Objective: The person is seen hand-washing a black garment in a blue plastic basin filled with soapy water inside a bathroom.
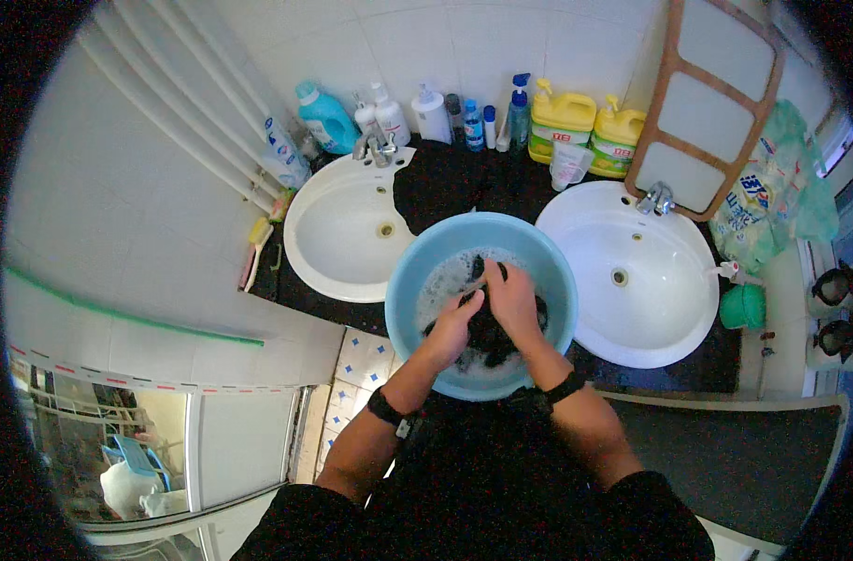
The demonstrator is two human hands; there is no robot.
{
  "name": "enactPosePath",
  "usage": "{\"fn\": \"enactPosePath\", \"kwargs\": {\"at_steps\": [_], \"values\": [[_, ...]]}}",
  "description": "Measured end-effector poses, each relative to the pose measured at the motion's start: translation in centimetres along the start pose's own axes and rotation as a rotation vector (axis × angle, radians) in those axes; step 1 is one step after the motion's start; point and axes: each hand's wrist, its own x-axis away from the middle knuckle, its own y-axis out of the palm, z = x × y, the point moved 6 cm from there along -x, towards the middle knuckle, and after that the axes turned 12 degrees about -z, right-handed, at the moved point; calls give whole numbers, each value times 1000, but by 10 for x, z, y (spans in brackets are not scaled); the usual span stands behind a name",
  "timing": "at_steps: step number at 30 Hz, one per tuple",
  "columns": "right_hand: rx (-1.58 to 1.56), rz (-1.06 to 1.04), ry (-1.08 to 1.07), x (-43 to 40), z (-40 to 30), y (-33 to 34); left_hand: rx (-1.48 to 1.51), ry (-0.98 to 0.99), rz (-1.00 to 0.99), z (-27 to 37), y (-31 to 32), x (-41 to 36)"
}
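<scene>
A light blue plastic basin (405,294) stands on the black countertop, between two white washbasins, with sudsy water (440,280) inside. Dark wet cloth (493,333) lies bunched in the suds. My left hand (454,324) pinches part of it between thumb and fingers. Close beside, my right hand (512,298) grips the same cloth, its fingers curled over the top. A narrow paler strip of the cloth shows between both thumbs. The folds below the hands are dark, so the garment's kind cannot be told. Both wrists wear black bands.
To the left is a white washbasin (335,245) with a metal tap (378,151); another washbasin (668,308) is at right. Several bottles and yellow detergent jugs (563,123) line the wall. A brown-framed panel (707,105) leans behind the right tap. A green cup (743,306) stands at far right.
</scene>
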Motion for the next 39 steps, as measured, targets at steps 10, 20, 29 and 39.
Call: {"fn": "enactPosePath", "kwargs": {"at_steps": [10, 20, 29, 39], "values": [[-7, 42, 20, -3, 22, -2, 158, 20, -6, 0, -6, -1], [176, -18, -126, 3, 2, 16, -132, -115, 191, 3, 8, 22], [109, -83, -96, 19, -5, 28, 152, -53, 110, -23, -18, 15], [98, -102, -144, 18, -5, 21, 236, -7, 176, -29, -52, 8]]}}
